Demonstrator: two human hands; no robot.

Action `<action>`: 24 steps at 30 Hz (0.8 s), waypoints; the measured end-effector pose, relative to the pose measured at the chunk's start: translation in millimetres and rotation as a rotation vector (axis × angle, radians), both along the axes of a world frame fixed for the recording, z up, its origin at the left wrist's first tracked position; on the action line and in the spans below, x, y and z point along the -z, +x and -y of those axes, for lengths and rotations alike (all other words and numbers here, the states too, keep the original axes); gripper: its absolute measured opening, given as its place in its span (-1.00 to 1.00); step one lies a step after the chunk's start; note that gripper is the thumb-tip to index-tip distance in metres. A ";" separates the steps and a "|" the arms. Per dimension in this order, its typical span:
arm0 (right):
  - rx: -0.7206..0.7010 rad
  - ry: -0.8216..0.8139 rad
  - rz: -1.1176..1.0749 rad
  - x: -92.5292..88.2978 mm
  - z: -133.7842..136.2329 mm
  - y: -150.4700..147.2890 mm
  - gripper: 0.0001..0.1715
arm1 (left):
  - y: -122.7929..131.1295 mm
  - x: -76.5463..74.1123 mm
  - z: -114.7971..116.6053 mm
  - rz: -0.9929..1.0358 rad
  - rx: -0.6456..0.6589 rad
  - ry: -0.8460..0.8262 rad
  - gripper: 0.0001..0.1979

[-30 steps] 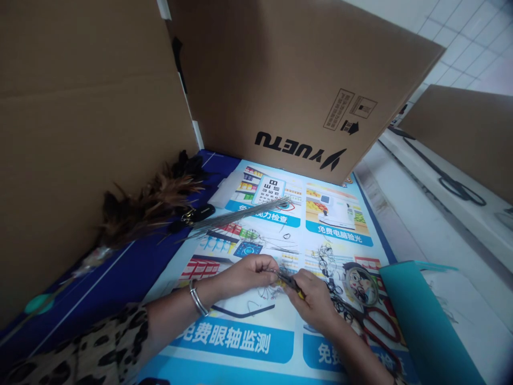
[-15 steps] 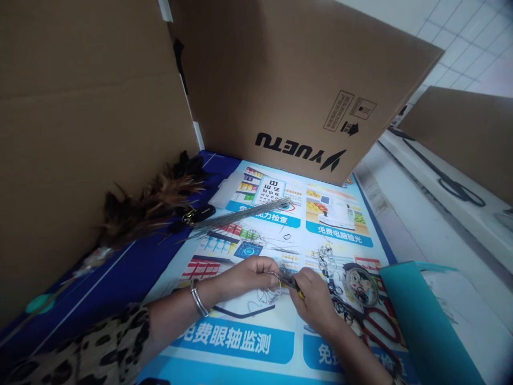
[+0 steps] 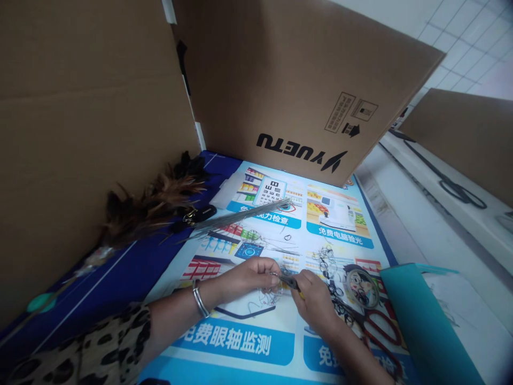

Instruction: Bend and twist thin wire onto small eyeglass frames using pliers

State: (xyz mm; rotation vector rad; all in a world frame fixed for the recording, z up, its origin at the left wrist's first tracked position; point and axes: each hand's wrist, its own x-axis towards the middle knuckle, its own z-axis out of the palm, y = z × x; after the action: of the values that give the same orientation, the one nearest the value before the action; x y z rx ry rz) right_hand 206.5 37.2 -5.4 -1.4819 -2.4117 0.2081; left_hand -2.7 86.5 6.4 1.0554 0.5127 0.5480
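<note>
My left hand (image 3: 258, 275) pinches a thin wire ring (image 3: 279, 289) between thumb and fingers above the printed mat. In my right hand (image 3: 315, 302) is a pair of pliers (image 3: 289, 280), its handles wrapped by my fingers. The jaws of the pliers meet the wire ring right at my left fingertips; whether they are clamped on it is too small to tell. Below my left hand lie loose wire loops (image 3: 262, 303), partly hidden. Beyond my hands a bundle of straight thin wires (image 3: 244, 215) lies slantwise on the mat.
Right of my hands lie many small dark rings (image 3: 335, 291), a roll of tape (image 3: 362, 286) and red-handled scissors (image 3: 382, 327). A teal box (image 3: 428, 326) stands at far right. Brown feathers (image 3: 156, 195) line the left. Cardboard panels (image 3: 296, 85) rise behind.
Both hands stay almost in place. The right hand and the pliers have shifted very slightly at the wire ring.
</note>
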 end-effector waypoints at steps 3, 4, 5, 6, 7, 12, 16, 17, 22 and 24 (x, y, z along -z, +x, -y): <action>0.002 -0.011 -0.011 -0.7 -1.0 0.5 -0.84 | 0.6 -0.4 0.0 0.004 -0.009 -0.007 -0.82; 0.003 -0.015 -0.014 -1.0 -1.3 0.6 -0.84 | 0.9 -0.2 0.0 0.006 -0.015 -0.013 -0.81; 0.004 -0.018 -0.017 -1.2 -1.4 0.7 -0.84 | 1.1 0.1 0.0 0.006 -0.021 -0.016 -0.81; 0.005 -0.019 -0.019 -1.5 -1.5 0.8 -0.84 | 1.3 0.4 0.1 0.005 -0.025 -0.014 -0.80; 0.005 -0.021 -0.019 -1.7 -1.5 0.8 -0.85 | 1.4 0.6 0.1 -0.001 -0.028 -0.006 -0.80; 0.006 -0.019 -0.031 -2.7 -1.0 0.2 -0.84 | 0.2 -2.3 0.5 -0.055 -0.056 0.077 -0.84; 0.018 -0.025 -0.044 -3.3 -0.6 -0.5 -0.87 | -0.2 -4.7 1.0 -0.143 -0.105 0.180 -0.88; 0.020 -0.028 -0.049 -3.5 -0.5 -0.7 -0.87 | 0.0 -4.7 1.2 -0.168 -0.116 0.209 -0.89; 0.031 -0.045 -0.074 -4.4 -0.2 -2.0 -0.88 | 1.2 -3.9 1.9 -0.236 -0.170 0.319 -0.93; 0.038 -0.051 -0.085 -4.6 0.4 -2.4 -0.88 | 1.3 -4.1 2.0 -0.243 -0.189 0.359 -0.94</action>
State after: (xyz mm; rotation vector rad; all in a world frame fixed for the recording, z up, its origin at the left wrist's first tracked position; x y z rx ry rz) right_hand 204.0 36.9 -0.9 -1.5077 -2.3264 0.3195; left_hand -1.4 84.5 10.5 1.4353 0.7510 0.6995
